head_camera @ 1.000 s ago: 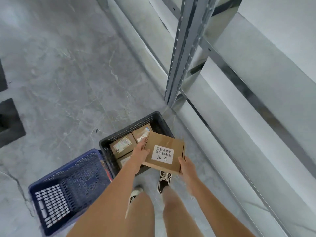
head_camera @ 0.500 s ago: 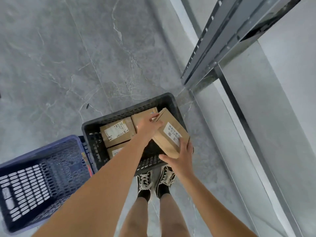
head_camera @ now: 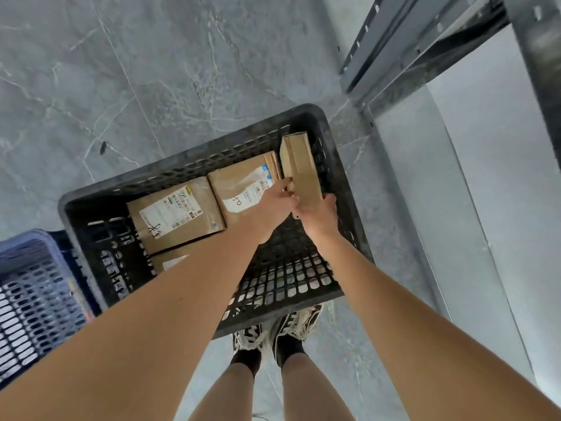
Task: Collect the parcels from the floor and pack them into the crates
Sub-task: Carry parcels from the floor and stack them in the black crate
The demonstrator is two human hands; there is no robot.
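Observation:
A black plastic crate (head_camera: 194,165) stands on the floor in front of my feet. Inside it lie two labelled cardboard parcels, one at the left (head_camera: 176,214) and one beside it (head_camera: 243,183), with a third (head_camera: 170,261) partly hidden under my left arm. A flat brown parcel (head_camera: 300,168) stands on edge against the crate's right wall. My left hand (head_camera: 273,205) and my right hand (head_camera: 317,212) both grip its near end.
A blue crate (head_camera: 33,287) sits to the left, touching the black one. A grey metal shelving post (head_camera: 391,47) and a white shelf board (head_camera: 473,189) run along the right. Grey marble floor (head_camera: 151,71) stretches beyond the crates.
The flat parcel went from tilted above the crate down into it and now stands on edge by the right wall. Both hands followed it down, and the view moved closer over the crate.

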